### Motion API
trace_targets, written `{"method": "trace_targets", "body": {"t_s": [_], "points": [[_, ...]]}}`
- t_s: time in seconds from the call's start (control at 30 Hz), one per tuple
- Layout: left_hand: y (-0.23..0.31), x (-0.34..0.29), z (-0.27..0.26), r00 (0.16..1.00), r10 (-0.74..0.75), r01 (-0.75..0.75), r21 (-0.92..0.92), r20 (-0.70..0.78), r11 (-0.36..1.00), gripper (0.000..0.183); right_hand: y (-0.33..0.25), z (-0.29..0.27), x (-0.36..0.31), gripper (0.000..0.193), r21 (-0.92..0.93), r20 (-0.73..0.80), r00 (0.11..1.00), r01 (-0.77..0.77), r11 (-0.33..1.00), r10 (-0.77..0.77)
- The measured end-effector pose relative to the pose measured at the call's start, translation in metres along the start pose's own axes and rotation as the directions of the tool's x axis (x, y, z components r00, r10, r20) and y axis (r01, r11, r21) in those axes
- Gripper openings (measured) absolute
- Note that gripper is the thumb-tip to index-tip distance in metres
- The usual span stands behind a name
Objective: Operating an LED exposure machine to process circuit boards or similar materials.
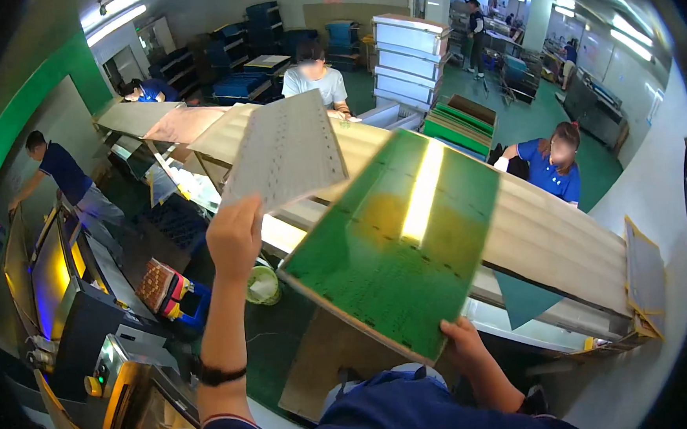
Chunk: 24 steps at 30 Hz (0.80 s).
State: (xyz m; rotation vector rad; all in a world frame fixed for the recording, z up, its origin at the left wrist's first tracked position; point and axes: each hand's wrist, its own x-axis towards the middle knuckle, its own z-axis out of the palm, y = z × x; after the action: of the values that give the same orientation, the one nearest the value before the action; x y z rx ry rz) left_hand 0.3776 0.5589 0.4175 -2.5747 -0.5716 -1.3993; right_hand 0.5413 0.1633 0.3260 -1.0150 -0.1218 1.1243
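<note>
My left hand [234,233] is raised, its fingers closed on the lower edge of a thin grey sheet [286,151] with rows of small dark marks. The sheet tilts upward in front of me. With my right hand [463,341] I grip the lower right corner of a glossy green panel [371,283], held slanted above the floor. Bright ceiling light reflects off its face, and small dark dashes run across it in rows. The two pieces are close together, the panel nearer to me. My fingertips behind both pieces are hidden.
A long beige-topped conveyor [566,256] crosses ahead. Beyond it stand a white crate stack [409,61] and stacked green boards [464,121]. Co-workers are at the far side and left. Machines [126,385] stand lower left, near a bucket [263,286].
</note>
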Motion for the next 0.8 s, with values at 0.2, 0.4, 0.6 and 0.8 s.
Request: {"method": "trace_targets", "body": {"t_s": [0.2,0.4,0.6,0.8], "points": [[0.089,-0.081,-0.069,0.849,0.089,0.146,-0.392,0.521,0.908,0.041,-0.018,0.018,0.078,0.041,0.017,-0.07,0.996,0.056,0.998,-0.055],[0.084,-0.09,-0.076,0.844,0.105,0.244,-0.551,0.526,0.798,0.054,-0.011,0.021,0.072,0.042,-0.407,0.041,0.972,0.226,0.885,-0.229],[0.076,-0.155,-0.039,0.443,-0.747,0.87,-0.44,0.496,0.223,0.043,-0.014,-0.007,0.057,0.049,-0.406,0.14,0.983,0.168,0.898,-0.121],[0.182,-0.258,-0.053,-0.048,-0.577,0.724,-0.37,0.815,-0.582,0.037,-0.033,-0.071,0.063,0.059,-0.585,0.385,0.919,0.173,0.792,0.083]]}}
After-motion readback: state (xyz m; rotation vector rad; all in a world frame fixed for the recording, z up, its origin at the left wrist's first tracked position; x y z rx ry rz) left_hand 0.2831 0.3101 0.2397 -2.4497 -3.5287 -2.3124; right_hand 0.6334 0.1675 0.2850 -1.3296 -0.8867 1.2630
